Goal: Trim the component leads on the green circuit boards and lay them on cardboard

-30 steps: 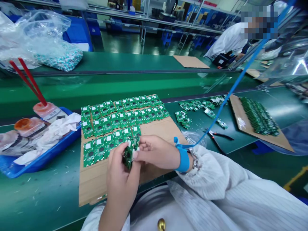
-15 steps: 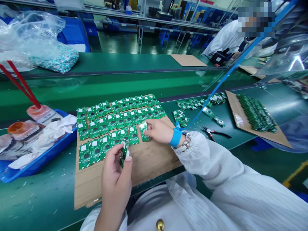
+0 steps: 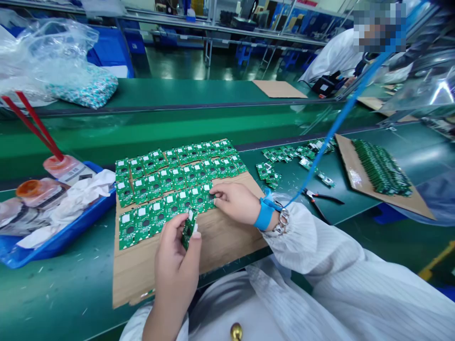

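Note:
Between the thumb and fingers of my left hand (image 3: 177,260), a small green circuit board (image 3: 189,227) is held on edge, tilted, over the cardboard sheet (image 3: 231,237). My right hand (image 3: 236,203), with a blue wrist strap (image 3: 265,210) on it, has its thumb and fingers closed at the right edge of the last circuit board (image 3: 207,195) in the front row. That board lies flat against its neighbour. Several rows of green boards (image 3: 177,176) with white squares and dark round spots cover the back of the sheet.
To the left, a blue tray (image 3: 71,234) holds bottles and crumpled white tissue (image 3: 78,194). Loose boards (image 3: 268,174) and cutting pliers (image 3: 322,196) lie right of the sheet. Farther right, stacked boards (image 3: 382,166) rest on cardboard. A blue cord (image 3: 334,128) crosses above. A co-worker (image 3: 334,54) sits beyond.
My right hand has moved slightly left and down, bringing its board from a small gap into line with the front row. My left hand still holds its board, now turned a little.

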Demonstrator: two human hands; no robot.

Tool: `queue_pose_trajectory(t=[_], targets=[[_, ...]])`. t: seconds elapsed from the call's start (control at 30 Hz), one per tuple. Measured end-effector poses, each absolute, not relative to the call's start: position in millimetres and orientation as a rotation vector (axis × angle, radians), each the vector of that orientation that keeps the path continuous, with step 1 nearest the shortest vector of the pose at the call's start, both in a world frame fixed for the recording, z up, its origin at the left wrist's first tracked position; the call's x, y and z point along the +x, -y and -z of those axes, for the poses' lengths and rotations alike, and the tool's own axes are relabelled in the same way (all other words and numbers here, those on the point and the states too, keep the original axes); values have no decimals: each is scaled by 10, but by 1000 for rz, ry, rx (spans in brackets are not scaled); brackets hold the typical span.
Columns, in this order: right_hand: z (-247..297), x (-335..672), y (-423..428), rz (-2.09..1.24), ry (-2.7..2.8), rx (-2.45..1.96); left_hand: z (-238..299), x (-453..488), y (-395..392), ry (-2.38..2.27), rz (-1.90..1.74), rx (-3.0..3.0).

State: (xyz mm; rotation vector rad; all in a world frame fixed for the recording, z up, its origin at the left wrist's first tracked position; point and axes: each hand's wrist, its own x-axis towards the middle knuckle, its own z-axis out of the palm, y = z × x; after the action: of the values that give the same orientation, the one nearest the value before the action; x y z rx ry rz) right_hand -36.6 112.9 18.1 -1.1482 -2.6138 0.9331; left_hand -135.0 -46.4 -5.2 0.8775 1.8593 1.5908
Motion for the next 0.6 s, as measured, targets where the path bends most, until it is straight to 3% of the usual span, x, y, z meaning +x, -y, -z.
queue_pose_trajectory(t=[0.17,0.4,0.5,0.6], targets=[[-265,-270,-995,-998,2464,-1076,69,-1313,408,-1998,-1494,1067],[-321,-116,-772,-2056,1997,-856,16,-1160,276,-2322,-1284,1491],[-332,-103,-916,-2022,2024,-910,5,-1118,257,-2269,-1218,1629],[-341,-129,-1222,-1551,2372,-1147,-2,-1111,280,-2179,-1184,1729]])
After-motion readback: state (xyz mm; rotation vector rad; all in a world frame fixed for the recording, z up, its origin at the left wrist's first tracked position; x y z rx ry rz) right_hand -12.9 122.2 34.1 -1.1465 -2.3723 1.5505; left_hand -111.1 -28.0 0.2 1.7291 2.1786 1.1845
